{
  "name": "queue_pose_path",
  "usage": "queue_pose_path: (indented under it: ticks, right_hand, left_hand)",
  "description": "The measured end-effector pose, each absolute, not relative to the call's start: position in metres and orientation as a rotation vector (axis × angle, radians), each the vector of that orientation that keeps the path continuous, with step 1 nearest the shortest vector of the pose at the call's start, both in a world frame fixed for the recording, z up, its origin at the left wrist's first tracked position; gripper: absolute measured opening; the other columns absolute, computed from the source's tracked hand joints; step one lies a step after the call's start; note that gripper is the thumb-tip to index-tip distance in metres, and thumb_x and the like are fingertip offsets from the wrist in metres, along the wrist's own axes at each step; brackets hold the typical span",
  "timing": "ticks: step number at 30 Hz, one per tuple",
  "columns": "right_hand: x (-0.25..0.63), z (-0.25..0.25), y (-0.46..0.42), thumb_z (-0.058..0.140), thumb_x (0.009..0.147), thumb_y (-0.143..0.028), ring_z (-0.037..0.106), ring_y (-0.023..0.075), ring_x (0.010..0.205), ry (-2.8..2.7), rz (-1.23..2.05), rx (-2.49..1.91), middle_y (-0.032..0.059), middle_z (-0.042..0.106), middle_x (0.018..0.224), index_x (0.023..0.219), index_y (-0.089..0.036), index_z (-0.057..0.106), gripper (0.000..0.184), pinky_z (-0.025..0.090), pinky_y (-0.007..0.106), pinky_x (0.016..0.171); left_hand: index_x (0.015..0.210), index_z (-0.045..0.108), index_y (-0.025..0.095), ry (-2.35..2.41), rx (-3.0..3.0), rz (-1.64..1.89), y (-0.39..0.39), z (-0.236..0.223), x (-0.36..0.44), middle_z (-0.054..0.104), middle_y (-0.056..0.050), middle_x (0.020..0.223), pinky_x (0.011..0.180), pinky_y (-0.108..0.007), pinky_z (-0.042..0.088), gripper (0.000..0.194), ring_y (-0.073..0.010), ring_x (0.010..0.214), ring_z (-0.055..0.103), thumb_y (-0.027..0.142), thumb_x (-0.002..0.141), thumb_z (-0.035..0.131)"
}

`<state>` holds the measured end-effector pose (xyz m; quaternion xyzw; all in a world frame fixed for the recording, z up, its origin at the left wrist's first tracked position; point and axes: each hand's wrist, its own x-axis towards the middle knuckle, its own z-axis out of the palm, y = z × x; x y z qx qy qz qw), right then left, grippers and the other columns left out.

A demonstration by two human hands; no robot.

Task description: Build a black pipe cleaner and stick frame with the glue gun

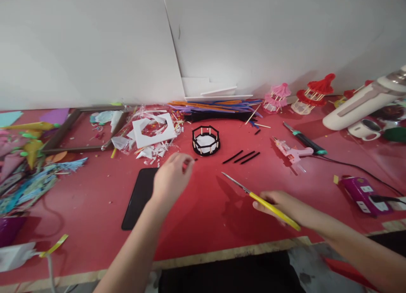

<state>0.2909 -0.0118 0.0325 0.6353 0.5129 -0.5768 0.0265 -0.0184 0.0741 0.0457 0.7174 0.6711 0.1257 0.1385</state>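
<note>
My left hand is pinched shut just in front of a small octagonal frame, with the dark tip of a short pipe cleaner piece showing at its fingertips. The frame has black fuzzy edges, short pale wooden posts and a white base. My right hand grips scissors by their yellow handles, seen edge-on, the blades pointing up and left. Beyond the blade tip, several short black pipe cleaner pieces lie side by side on the red table. Under my left wrist is a black phone-like slab.
A pink glue gun and a soldering-iron-like tool lie at right, near a purple power strip. Pipe cleaners, a cut white foam sheet and pink and red pavilion models stand behind.
</note>
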Motion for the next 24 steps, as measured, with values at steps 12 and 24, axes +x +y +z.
queue_pose_path:
  ticks: [12, 24]
  right_hand:
    - [0.286, 0.024, -0.025, 0.052, 0.085, -0.071, 0.056, 0.0170, 0.066, 1.939, -1.463, 2.035, 0.0020, 0.063, 0.074, 0.075, -0.021, 0.051, 0.051, 0.033, 0.027, 0.057]
    - [0.298, -0.011, -0.045, 0.050, 0.091, -0.053, 0.071, 0.0317, 0.079, 2.132, -0.453, 2.088, 0.0099, 0.072, 0.081, 0.084, -0.021, 0.057, 0.033, 0.024, 0.030, 0.058]
  left_hand:
    - [0.140, 0.051, 0.019, 2.235, 2.164, 0.480, 0.142, 0.074, -0.061, 0.060, -0.016, 0.135, 0.102, -0.047, 0.047, 0.045, -0.0349, 0.124, 0.058, 0.023, 0.097, 0.039]
    - [0.127, 0.059, 0.018, 1.818, 2.479, 0.109, 0.260, 0.052, 0.005, 0.062, -0.011, 0.129, 0.091, -0.046, 0.057, 0.036, -0.0242, 0.109, 0.064, 0.036, 0.096, 0.062]
